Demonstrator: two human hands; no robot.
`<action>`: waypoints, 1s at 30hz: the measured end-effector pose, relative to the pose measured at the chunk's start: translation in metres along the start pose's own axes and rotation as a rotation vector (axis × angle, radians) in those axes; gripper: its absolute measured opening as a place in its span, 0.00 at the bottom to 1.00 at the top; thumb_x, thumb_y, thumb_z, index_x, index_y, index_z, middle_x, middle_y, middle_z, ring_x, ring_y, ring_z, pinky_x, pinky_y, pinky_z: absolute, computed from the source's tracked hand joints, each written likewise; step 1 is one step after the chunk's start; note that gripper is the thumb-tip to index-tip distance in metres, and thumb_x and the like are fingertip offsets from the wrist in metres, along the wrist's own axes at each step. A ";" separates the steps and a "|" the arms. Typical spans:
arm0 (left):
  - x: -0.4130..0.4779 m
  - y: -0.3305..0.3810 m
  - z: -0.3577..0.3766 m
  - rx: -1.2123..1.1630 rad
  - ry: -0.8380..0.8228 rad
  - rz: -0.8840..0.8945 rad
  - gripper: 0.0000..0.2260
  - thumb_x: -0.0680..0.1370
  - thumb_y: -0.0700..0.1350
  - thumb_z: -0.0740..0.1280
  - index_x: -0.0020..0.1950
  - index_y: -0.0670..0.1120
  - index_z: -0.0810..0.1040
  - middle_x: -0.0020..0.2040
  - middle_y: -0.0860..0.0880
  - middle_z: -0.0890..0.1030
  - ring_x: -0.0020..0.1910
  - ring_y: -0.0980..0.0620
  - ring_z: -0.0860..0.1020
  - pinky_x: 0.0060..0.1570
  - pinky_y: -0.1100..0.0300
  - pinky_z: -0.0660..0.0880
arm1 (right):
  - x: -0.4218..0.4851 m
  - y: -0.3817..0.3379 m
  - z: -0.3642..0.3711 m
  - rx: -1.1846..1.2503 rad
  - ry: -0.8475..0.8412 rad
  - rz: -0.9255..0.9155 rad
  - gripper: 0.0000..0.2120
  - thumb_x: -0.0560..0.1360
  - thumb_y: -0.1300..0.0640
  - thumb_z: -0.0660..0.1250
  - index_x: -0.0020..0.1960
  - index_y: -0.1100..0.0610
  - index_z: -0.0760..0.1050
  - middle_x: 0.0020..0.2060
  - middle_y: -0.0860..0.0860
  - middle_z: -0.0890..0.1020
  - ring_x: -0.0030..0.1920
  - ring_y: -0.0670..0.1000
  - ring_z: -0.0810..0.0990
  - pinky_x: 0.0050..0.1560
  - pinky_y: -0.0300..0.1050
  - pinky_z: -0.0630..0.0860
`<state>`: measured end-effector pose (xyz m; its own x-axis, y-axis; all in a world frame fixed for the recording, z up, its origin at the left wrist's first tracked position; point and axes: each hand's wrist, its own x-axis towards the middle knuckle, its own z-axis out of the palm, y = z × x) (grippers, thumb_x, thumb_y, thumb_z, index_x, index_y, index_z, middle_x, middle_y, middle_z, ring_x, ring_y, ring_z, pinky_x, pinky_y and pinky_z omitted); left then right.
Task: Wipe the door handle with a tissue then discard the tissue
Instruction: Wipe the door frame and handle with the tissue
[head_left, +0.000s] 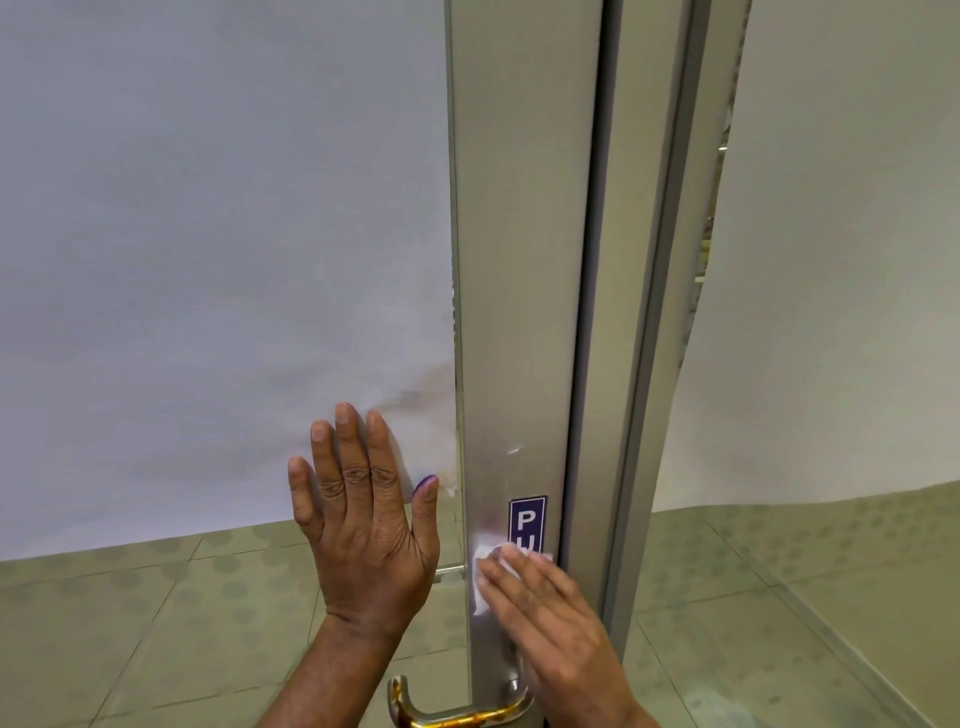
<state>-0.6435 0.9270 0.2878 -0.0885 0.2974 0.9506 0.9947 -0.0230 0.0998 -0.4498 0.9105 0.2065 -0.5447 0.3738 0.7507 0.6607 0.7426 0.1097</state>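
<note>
A worn brass door handle sticks out from the grey metal door frame at the bottom of the view. My right hand presses a white tissue flat against the frame, just above the handle and over the lower part of a blue push sticker. The tissue shows only at my fingertips. My left hand lies flat, fingers spread, on the glass door panel left of the frame. It holds nothing.
White paper covers the upper glass of the door panel and of the side panel on the right. Below it, a tiled floor shows through the glass. A second vertical frame post stands right of the door edge.
</note>
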 end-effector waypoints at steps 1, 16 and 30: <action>0.001 0.000 0.000 0.006 0.000 -0.001 0.30 0.86 0.57 0.47 0.83 0.44 0.44 0.84 0.47 0.39 0.83 0.47 0.41 0.81 0.47 0.41 | 0.007 0.001 -0.003 0.017 0.036 0.043 0.33 0.72 0.68 0.61 0.77 0.58 0.61 0.76 0.52 0.67 0.79 0.51 0.61 0.79 0.48 0.56; 0.000 0.000 0.001 0.021 0.008 0.001 0.30 0.86 0.57 0.48 0.83 0.43 0.45 0.84 0.47 0.40 0.84 0.47 0.41 0.81 0.47 0.41 | 0.034 -0.009 -0.002 0.030 0.147 0.167 0.36 0.72 0.71 0.57 0.80 0.57 0.56 0.77 0.53 0.66 0.79 0.54 0.60 0.80 0.50 0.54; 0.000 -0.001 0.001 0.017 0.008 0.005 0.30 0.86 0.57 0.48 0.83 0.42 0.45 0.84 0.47 0.41 0.84 0.47 0.41 0.81 0.46 0.41 | 0.017 0.004 -0.001 -0.074 -0.004 -0.026 0.36 0.73 0.70 0.57 0.81 0.59 0.55 0.81 0.53 0.57 0.80 0.55 0.56 0.80 0.51 0.52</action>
<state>-0.6440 0.9280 0.2874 -0.0842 0.2895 0.9535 0.9959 -0.0077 0.0902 -0.4566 0.9193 0.2203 -0.5646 0.3571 0.7441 0.6826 0.7089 0.1777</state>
